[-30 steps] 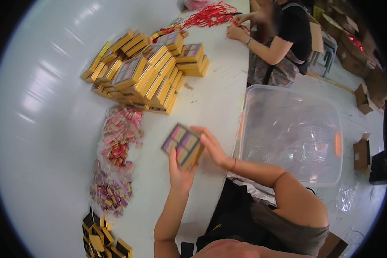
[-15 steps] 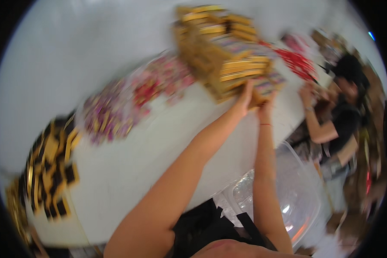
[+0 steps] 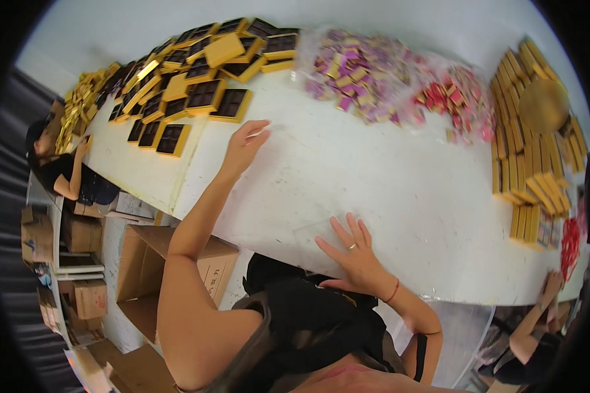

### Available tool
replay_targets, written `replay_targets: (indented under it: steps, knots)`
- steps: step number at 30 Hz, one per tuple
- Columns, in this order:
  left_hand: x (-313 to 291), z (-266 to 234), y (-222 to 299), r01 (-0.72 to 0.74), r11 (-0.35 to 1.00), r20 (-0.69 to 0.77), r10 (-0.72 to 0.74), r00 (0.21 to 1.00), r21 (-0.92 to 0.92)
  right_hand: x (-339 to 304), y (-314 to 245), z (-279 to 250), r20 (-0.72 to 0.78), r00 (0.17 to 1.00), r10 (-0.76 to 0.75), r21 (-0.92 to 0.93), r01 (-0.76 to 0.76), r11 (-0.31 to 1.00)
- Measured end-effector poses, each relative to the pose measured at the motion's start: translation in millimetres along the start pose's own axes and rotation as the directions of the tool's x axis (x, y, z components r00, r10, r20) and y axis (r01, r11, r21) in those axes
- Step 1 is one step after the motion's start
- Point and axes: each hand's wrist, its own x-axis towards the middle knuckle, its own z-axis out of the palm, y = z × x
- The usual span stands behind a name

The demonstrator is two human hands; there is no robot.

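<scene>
My left hand (image 3: 244, 149) is over the white table, its thumb and forefinger apart and nothing seen between them. It is nearest to a spread of open gold-yellow boxes (image 3: 231, 105) with dark divided inserts, just beyond its fingertips. My right hand (image 3: 359, 262) is near the table's front edge, fingers spread, a ring on one of them. Under or beside its fingers lies a thin clear sheet or lid (image 3: 306, 237), faint against the white; whether the hand touches it I cannot tell.
Clear bags hold purple-and-gold pieces (image 3: 354, 72) and red-pink pieces (image 3: 449, 98). Stacked gold boxes (image 3: 528, 157) stand at the right, near red ribbons (image 3: 570, 245). An open carton (image 3: 141, 262) sits below the table's left side. Co-workers are at the far left (image 3: 62, 170) and lower right (image 3: 537, 347).
The view has swung left. Both hands have let go of the stacked boxes at the right; my left hand is now near the open boxes, my right near the front edge.
</scene>
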Motion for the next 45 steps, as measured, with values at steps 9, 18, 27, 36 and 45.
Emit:
replay_targets:
  steps: [9, 18, 27, 36, 45]
  knots:
    - [47, -152, -98, -0.039, 0.772, -0.429, 0.394, 0.813, 0.634, 18, 8, 23, -0.036, 0.983, 0.178, -0.226, -0.181, 0.957]
    - [129, -148, -74, 0.36, 0.693, -0.401, -0.111, 0.909, 0.625, -114, 119, -49, -0.643, 0.58, 0.5, -0.336, -0.801, 0.496]
    - [28, -25, -25, -0.15, 0.855, 0.054, 0.142, 0.988, 0.497, 36, 77, -24, -0.295, 0.92, 0.258, -0.148, -0.311, 0.939]
    - [-58, 47, 26, -0.34, 0.917, 0.196, 0.301, 0.933, 0.21, 68, 98, -40, -0.084, 0.971, 0.223, -0.25, -0.237, 0.939]
    - [27, -53, -1, -0.251, 0.946, 0.078, 0.239, 0.968, 0.207, 37, 107, -40, -0.232, 0.931, 0.281, -0.098, -0.31, 0.946]
